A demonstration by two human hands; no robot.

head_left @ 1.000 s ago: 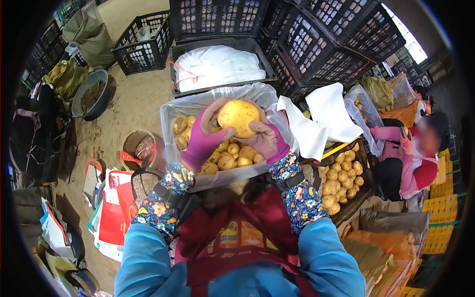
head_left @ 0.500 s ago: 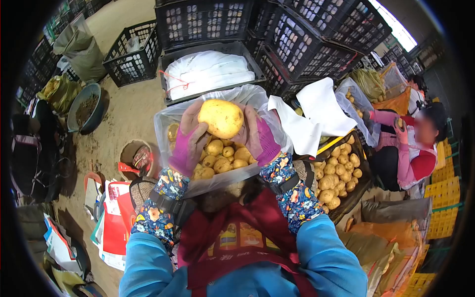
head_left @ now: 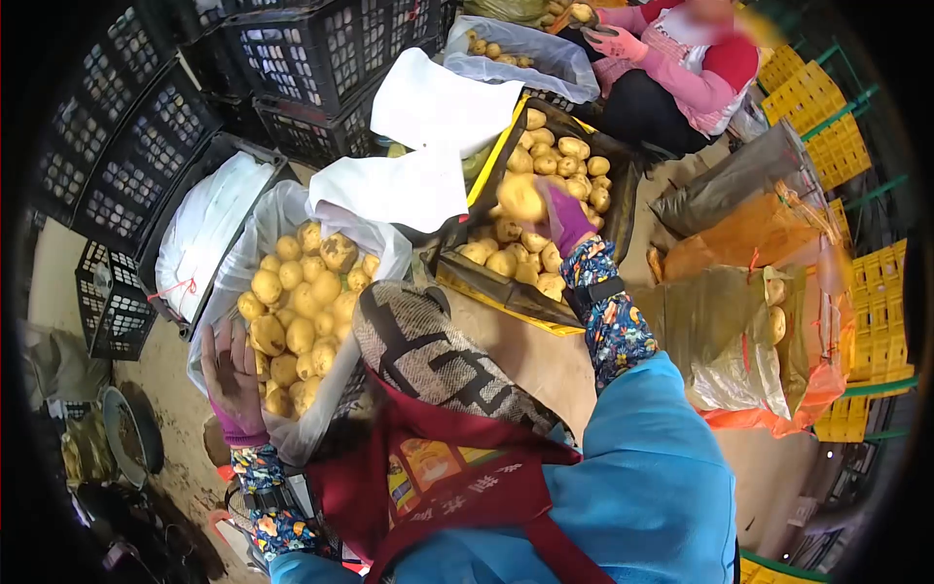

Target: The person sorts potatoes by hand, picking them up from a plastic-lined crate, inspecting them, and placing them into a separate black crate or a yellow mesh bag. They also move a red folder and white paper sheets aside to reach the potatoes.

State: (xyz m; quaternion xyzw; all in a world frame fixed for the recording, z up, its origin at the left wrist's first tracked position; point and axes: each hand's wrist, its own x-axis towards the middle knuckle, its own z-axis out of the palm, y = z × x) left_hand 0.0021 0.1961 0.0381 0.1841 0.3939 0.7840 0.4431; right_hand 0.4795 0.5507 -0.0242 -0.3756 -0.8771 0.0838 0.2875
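My right hand [head_left: 562,216], in a purple glove, grips a large yellow potato [head_left: 521,199] above a black-lined crate [head_left: 511,295] of potatoes. The glove covers part of that potato's right side. Fingers spread, my left hand [head_left: 233,375] rests empty at the left edge of a crate lined with clear plastic [head_left: 387,255]. Many loose potatoes [head_left: 309,310] fill this lined crate, some of them with dark soil on the skin. White cloths [head_left: 413,190] lie between the two crates.
Black plastic crates [head_left: 316,58] are stacked at the back. Another person [head_left: 671,68] in pink gloves sits at the top right, handling a potato. Filled sacks [head_left: 720,331] lie on the right, near yellow crates [head_left: 876,311]. A basin [head_left: 146,428] stands at the left.
The view has turned right. My right hand has carried the large potato from over the plastic-lined crate to the black-lined one. My left hand has let go of it and moved left.
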